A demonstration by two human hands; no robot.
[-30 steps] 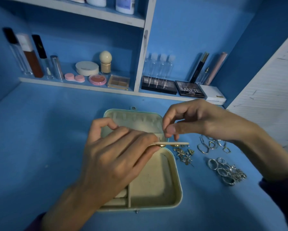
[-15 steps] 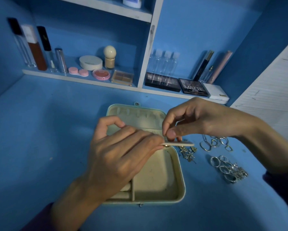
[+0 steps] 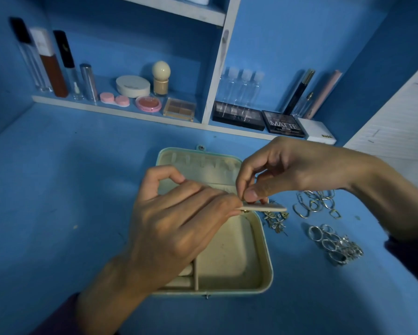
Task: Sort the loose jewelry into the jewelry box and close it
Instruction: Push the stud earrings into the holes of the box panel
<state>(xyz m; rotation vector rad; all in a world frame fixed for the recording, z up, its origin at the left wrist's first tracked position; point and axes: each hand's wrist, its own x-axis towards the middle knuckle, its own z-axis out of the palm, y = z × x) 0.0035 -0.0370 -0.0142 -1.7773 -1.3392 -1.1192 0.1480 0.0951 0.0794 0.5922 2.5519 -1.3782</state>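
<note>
An open cream jewelry box [image 3: 263, 262] lies on the blue desk, its lid [image 3: 198, 163] laid flat at the back. My left hand [image 3: 179, 228] hovers over the box and holds a thin cream earring panel [image 3: 266, 208] level by one end. My right hand [image 3: 287, 170] pinches something tiny at the panel's top edge; I cannot make out what. Right of the box lie loose stud earrings [image 3: 275, 220], a cluster of hoop earrings [image 3: 316, 204] and a pile of silver rings [image 3: 333, 245].
A white shelf [image 3: 121, 110] behind the desk carries cosmetics: tall tubes [image 3: 48, 61], compacts [image 3: 133, 86], small clear bottles [image 3: 241, 83] and dark palettes [image 3: 283, 124]. A white slatted panel [image 3: 401, 122] rises at the right.
Both hands stay together at the panel over the box. The view has tilted down slightly; the jewelry piles have not moved.
</note>
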